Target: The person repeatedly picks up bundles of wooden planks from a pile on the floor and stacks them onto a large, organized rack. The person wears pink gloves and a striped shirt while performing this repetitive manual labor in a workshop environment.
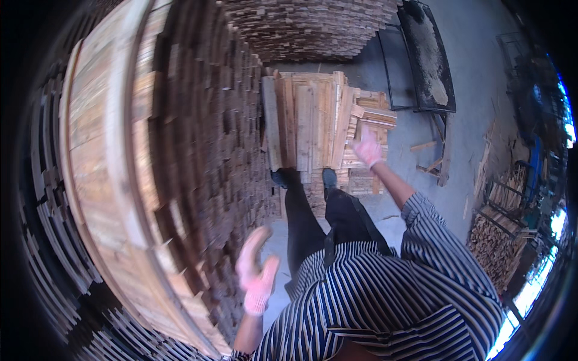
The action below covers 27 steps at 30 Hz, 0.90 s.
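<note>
My left hand (257,274), in a pale pink glove, is raised beside the tall stack of wooden boards (223,150) on my left. Its thumb and fingers are apart and it holds nothing. My right hand (368,149), gloved the same way, reaches forward over a pile of short wooden boards (376,120). It is somewhat blurred, with a finger stretched out and nothing visible in its grasp. Whether it touches the wood cannot be made out. Just left of it lie long planks (307,123) side by side, and my feet are at their near end.
Long pale boards (90,150) top the left stack. Another tall wood stack (313,27) stands ahead. At the far right are a dark metal-framed panel (426,60) and a wooden stand (444,150). Bundled sticks (497,240) lie farther right on the grey floor (472,102).
</note>
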Tool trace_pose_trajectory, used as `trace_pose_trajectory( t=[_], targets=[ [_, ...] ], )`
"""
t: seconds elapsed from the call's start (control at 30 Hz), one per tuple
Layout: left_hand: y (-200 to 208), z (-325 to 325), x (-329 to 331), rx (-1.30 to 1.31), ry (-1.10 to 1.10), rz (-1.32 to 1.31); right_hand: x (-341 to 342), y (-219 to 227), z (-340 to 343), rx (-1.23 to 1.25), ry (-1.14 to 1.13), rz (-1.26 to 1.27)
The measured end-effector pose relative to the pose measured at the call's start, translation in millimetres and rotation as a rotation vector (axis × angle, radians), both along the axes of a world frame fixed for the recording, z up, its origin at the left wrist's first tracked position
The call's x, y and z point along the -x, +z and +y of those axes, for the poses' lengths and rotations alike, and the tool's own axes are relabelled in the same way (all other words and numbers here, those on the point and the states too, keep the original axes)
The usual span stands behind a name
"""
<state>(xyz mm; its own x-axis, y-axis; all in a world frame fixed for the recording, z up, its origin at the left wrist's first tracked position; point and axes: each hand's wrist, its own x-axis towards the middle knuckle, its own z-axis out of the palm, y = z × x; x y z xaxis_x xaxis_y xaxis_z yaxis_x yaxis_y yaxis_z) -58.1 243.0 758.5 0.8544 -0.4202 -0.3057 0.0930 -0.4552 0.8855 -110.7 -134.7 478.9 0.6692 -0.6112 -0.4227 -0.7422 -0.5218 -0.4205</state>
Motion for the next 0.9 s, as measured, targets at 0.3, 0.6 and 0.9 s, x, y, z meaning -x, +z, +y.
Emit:
trace_pose_trajectory(
  t=[0.3,0.6,0.9],
  targets=[
    [-423,-62,59,-0.184,0.122,1.207,157,-193,9,-0.363,-0.278,0.419],
    [-690,-173,105,0.031,0.669,1.450,57,-387,-77,-0.363,-0.391,0.024],
    [-796,-231,154,0.673,0.962,1.237,27,-496,-107,-0.515,-0.489,0.020]
  ],
)
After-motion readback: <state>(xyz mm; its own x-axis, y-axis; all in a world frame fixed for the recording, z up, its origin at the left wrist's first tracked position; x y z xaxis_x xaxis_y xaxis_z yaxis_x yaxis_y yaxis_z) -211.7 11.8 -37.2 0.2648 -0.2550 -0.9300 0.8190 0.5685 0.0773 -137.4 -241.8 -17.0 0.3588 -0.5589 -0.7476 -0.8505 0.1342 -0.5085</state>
